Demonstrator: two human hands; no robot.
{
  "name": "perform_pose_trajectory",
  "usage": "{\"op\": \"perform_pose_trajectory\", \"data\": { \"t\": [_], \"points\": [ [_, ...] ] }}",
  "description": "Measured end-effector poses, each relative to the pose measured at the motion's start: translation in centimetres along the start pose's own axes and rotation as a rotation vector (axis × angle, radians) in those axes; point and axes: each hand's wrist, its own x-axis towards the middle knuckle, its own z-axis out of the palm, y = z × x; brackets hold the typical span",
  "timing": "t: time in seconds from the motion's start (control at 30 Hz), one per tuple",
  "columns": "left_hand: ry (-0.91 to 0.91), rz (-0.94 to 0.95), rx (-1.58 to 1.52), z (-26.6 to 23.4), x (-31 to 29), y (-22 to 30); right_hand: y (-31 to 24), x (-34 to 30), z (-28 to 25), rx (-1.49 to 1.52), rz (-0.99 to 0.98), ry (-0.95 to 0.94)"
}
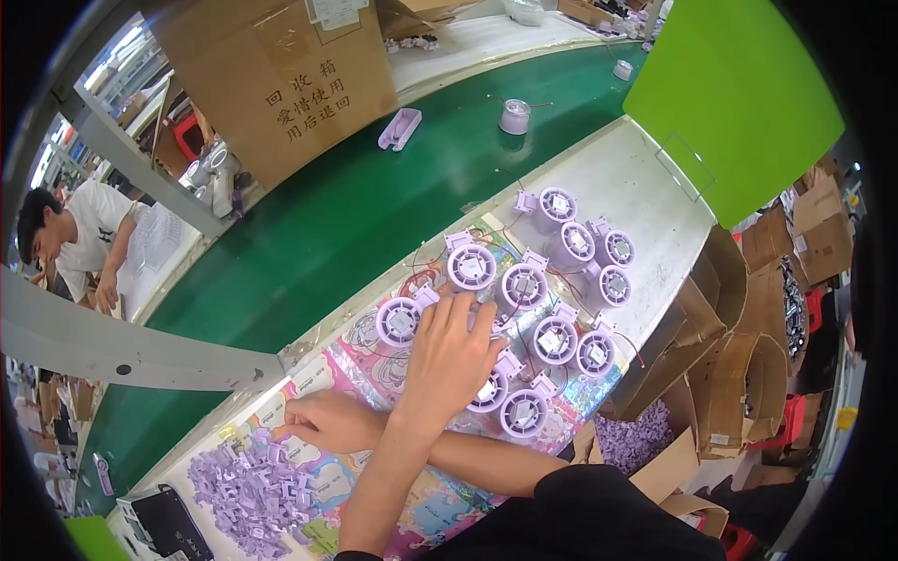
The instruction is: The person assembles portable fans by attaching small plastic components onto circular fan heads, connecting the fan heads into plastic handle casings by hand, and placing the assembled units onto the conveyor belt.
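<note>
My forearms cross, the left one on top. My left hand (pixel 449 351) is curled palm down among several lilac round fan-like housings, its fingers bent over one that it mostly hides. Close by are a housing (pixel 399 322) to its left and another (pixel 522 412) to its lower right. Reaching under to the left, my right hand (pixel 329 423) has its fingers drawn together just above a heap of small lilac plastic parts (pixel 253 496). Whatever lies between those fingertips is too small to make out.
A green conveyor belt (pixel 309 220) runs beyond the bench, carrying a lilac casing (pixel 399 129) and a round unit (pixel 514 117). A large carton (pixel 271 84) stands behind it. Open boxes (pixel 739 374) crowd the right. Another person (pixel 89 234) works at far left.
</note>
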Motion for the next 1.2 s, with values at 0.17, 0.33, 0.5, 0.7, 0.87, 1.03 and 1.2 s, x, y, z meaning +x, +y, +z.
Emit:
{"op": "perform_pose_trajectory", "data": {
  "t": [0.17,0.33,0.5,0.7,0.87,1.03,1.2],
  "points": [
    [0.015,-0.030,-0.017,-0.3,0.2,-0.4,-0.4,0.0,-0.5,-0.006,0.037,0.000],
    [-0.054,-0.056,-0.021,-0.2,0.0,-0.5,-0.4,0.3,-0.5,0.047,0.041,0.006],
    [-0.009,-0.006,-0.071,-0.2,-0.1,-1.6,0.8,0.7,0.4,0.142,0.036,0.007],
    [0.341,-0.048,0.044,-4.7,4.6,-7.9,1.3,0.5,-0.8,-0.454,0.094,0.181],
    [0.126,-0.225,0.248,-6.2,10.6,-16.2,-0.3,1.0,-0.2,-0.171,0.104,0.226],
    [0.173,-0.397,0.161,-1.0,14.5,-22.0,0.1,-0.8,0.2,-0.224,0.055,0.147],
    [0.172,-0.591,0.236,4.0,15.6,-25.9,1.4,-1.1,1.5,-0.035,0.089,0.016]
  ]
}}
